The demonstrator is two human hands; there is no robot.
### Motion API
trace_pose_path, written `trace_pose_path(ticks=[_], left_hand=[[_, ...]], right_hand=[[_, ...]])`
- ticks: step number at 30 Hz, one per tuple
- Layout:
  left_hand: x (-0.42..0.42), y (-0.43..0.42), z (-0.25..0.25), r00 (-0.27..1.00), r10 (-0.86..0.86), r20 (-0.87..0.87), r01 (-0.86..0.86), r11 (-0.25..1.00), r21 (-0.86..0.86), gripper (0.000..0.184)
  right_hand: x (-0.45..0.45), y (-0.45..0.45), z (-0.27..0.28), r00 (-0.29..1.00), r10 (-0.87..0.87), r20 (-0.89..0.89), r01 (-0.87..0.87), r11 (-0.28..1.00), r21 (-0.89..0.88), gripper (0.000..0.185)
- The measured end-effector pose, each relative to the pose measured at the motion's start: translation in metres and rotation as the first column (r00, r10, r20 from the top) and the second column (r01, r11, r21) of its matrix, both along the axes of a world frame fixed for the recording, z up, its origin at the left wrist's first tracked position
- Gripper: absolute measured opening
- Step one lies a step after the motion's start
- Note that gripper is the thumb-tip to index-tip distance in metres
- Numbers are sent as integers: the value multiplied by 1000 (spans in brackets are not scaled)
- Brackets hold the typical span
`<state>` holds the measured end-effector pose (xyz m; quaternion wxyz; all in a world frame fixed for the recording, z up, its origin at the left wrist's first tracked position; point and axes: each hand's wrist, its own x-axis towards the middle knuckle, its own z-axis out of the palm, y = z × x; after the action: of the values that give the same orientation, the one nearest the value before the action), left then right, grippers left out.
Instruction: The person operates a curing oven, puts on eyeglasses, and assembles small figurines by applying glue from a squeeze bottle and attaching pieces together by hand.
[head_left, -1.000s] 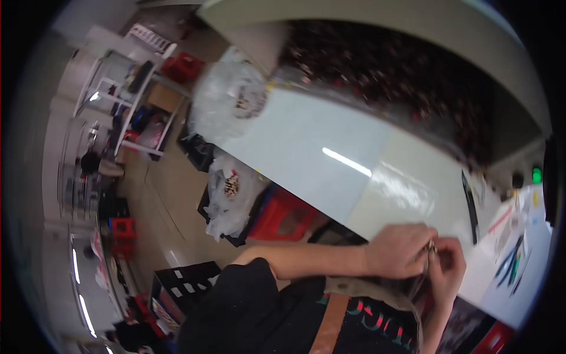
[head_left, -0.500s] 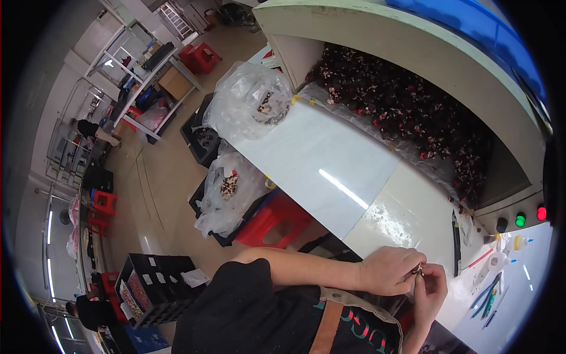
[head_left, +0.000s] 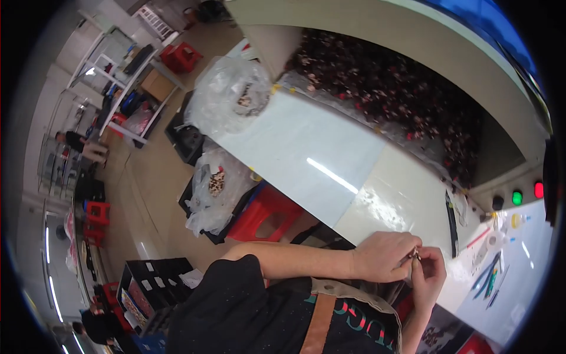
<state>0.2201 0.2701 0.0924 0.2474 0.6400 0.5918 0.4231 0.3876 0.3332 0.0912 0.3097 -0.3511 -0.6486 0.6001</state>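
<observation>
My left hand point(head_left: 382, 256) and my right hand point(head_left: 428, 276) meet in front of my chest, near the front edge of the worktable point(head_left: 383, 206). Both are closed, with fingertips pinched on one small brown-and-cream piece point(head_left: 415, 253) between them. Its exact shape is too small to tell. Farther up, a large heap of dark red and cream small pieces point(head_left: 389, 88) lies in the recess of a pale machine.
Clear plastic bags point(head_left: 227, 88) with pieces stand at the table's far left. Below are a bagged tray point(head_left: 215, 203) and a red stool point(head_left: 268, 215). Tools point(head_left: 490, 280) and bottles lie right. People point(head_left: 82, 144) are at far left; a black crate point(head_left: 156, 283) stands lower left.
The view has shifted and turned, first blurring the room, then settling. Both hands remain together on the small piece, with only slight movement of the fingers.
</observation>
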Motion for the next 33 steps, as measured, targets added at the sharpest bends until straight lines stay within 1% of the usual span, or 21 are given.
trace_pose_path(ticks=[1,2,3,4,5,6,7,8,11,14,15,24,33], left_hand=[[2,1,0,1000,-11,13,11,1000,4,37],[1,1,0,999,-31,34,31,1000,-5,37],[2,1,1,997,-38,73,41,998,-46,35],[3,2,-1,998,-58,37,61,994,-95,34],[5,3,-1,999,-48,22,49,998,-43,34],[3,5,-4,999,-49,4,49,997,52,35],[3,5,-6,998,-39,-45,42,998,50,35],[3,6,-8,998,-53,-45,56,996,67,35],[2,7,-9,997,-40,-70,48,991,125,33],[3,6,-9,999,-46,-25,48,995,88,32],[3,7,-9,998,-49,-29,52,993,110,32],[3,6,-10,998,-56,-5,56,995,77,33],[2,7,-10,998,-68,-5,69,993,93,32]], right_hand=[[-1,-1,4,999,-12,53,13,1000,-23,18],[1,-2,2,999,-12,31,13,1000,-29,19],[2,-3,6,998,-25,51,28,998,-50,20],[4,-2,7,998,-6,63,7,1000,-18,21],[3,-1,8,999,-1,32,1,1000,6,19],[2,0,8,1000,13,-13,-13,1000,-15,19],[0,3,6,998,30,-50,-29,999,24,18],[0,4,4,998,34,-54,-31,998,53,18],[1,4,5,999,24,-43,-23,999,27,18],[1,4,4,998,26,-49,-24,999,26,19],[1,4,4,998,26,-52,-24,999,33,19],[1,4,2,997,30,-64,-27,998,50,19],[0,3,2,997,31,-70,-27,998,54,19]])
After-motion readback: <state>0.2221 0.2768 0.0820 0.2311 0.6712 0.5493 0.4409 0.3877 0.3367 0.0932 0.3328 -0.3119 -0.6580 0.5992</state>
